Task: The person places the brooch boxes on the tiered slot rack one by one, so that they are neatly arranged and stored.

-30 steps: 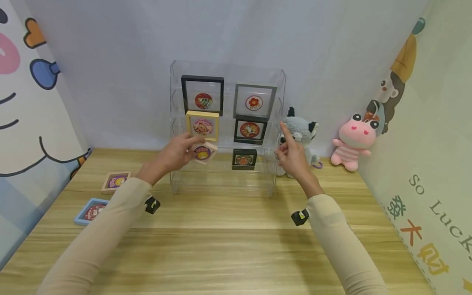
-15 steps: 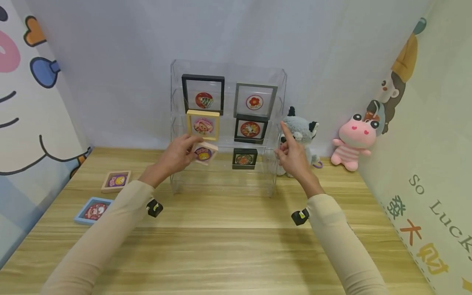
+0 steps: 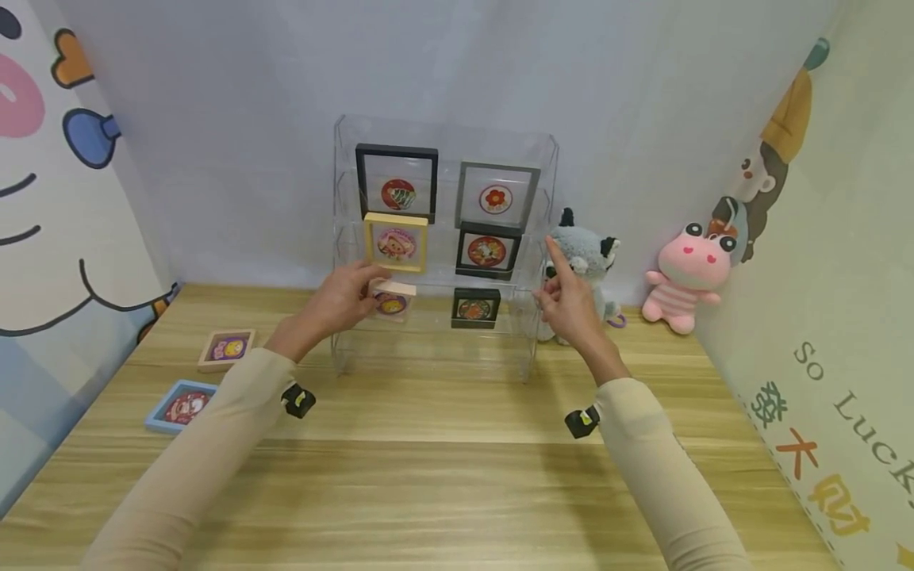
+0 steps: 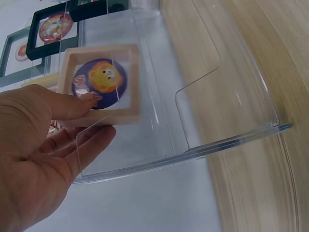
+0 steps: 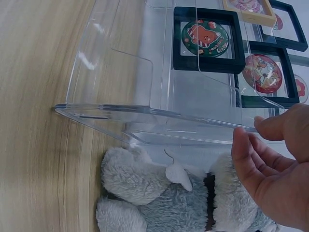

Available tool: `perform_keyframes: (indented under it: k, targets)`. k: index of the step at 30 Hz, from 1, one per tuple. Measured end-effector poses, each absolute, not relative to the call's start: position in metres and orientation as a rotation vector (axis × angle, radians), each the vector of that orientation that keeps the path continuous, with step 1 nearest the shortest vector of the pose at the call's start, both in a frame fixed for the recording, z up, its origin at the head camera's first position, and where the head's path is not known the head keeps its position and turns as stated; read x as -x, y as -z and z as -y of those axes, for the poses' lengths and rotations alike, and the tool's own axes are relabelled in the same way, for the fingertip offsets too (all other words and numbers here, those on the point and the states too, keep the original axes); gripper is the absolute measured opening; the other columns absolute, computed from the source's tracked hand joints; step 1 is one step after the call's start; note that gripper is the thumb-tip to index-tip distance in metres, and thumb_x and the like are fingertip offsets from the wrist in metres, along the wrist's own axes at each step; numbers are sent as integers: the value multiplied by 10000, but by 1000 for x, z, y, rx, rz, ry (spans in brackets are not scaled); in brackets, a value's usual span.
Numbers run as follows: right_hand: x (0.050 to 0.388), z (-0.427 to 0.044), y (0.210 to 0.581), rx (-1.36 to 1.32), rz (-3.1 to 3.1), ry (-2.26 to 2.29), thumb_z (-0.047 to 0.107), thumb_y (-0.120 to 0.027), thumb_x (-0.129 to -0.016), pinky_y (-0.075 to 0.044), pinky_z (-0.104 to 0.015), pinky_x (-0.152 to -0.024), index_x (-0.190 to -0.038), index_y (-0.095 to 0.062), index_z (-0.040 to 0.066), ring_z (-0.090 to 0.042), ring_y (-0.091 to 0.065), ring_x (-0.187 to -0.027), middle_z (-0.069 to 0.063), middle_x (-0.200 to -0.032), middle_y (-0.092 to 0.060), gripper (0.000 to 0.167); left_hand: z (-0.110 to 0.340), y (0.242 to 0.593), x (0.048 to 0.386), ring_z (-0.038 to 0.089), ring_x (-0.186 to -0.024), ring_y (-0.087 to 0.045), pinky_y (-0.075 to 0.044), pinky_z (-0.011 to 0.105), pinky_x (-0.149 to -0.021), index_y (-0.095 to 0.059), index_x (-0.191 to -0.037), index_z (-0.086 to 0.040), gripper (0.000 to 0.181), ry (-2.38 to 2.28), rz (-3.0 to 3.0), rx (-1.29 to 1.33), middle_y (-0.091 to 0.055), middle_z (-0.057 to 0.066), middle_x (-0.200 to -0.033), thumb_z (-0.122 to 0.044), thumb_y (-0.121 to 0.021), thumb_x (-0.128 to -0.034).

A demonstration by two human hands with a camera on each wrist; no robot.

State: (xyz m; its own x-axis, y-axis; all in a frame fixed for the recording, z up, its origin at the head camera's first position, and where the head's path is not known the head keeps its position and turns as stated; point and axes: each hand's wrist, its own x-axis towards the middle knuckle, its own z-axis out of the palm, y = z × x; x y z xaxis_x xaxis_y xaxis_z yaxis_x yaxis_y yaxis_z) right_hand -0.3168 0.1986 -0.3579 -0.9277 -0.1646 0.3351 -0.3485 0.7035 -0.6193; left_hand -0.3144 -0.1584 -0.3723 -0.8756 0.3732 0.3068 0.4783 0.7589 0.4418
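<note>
My left hand (image 3: 346, 297) pinches a small pale-pink picture frame (image 4: 130, 82) between thumb and fingers. Inside this frame is a round purple badge (image 4: 118, 92) with a yellow character. It stands at the left of a lower tier of the clear display stand (image 3: 428, 361), below a yellow frame (image 3: 397, 216). My right hand (image 3: 571, 301) pinches the stand's right side edge, its index finger extended upward along it. In the right wrist view, a black frame (image 5: 181, 60) with a green bear badge sits on the stand near that hand.
Two black frames (image 3: 396, 151) (image 3: 488, 230) and a grey frame (image 3: 496, 168) occupy the upper tiers. A wooden frame (image 3: 207, 366) and a blue frame (image 3: 159, 422) lie on the table at left. A grey plush (image 3: 578, 246) and pink plush (image 3: 689, 266) stand at right.
The pale-pink frame in my left hand has turned from a slanted angle to nearly level and shifted slightly left, its top edge now facing up. My right hand stays at the stand's edge.
</note>
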Motion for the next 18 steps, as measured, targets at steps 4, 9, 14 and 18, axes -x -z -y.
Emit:
perform_keyframes:
  k: [4,9,14,18]
  targets:
    - [317,-199,358,-414,2655,-1037,1,-630,-955,-574,-356,-587,-1613,-187,238,-253,-653,-625,-163,-864,-624,828,159,369,314,354,-890,-627,-548,472,-757,-621,-1271,17,382,749,2753,683,-644,242,-1065,46,-659,-892]
    - [317,-199,359,-425,2641,-1031,-5,-630,-953,-578,-360,-581,-1612,-197,228,-259,-656,-622,-168,-857,-628,822,160,364,313,343,-864,-623,-538,471,-749,-629,-1252,27,369,756,2770,677,-652,239,-1018,40,-672,-886]
    - [316,-199,359,-427,2637,-1033,-9,-631,-950,-580,-360,-576,-1611,-201,225,-268,-662,-630,-171,-854,-631,822,162,363,312,365,-903,-636,-556,477,-790,-630,-1253,29,387,776,2782,660,-649,241,-1009,21,-712,-875]
    - [316,-199,359,-426,2637,-1033,-8,-629,-951,-580,-355,-575,-1610,-203,218,-264,-663,-631,-172,-853,-631,817,162,361,309,398,-985,-637,-570,492,-862,-622,-1264,28,400,832,2783,626,-629,248,-1052,17,-713,-874]
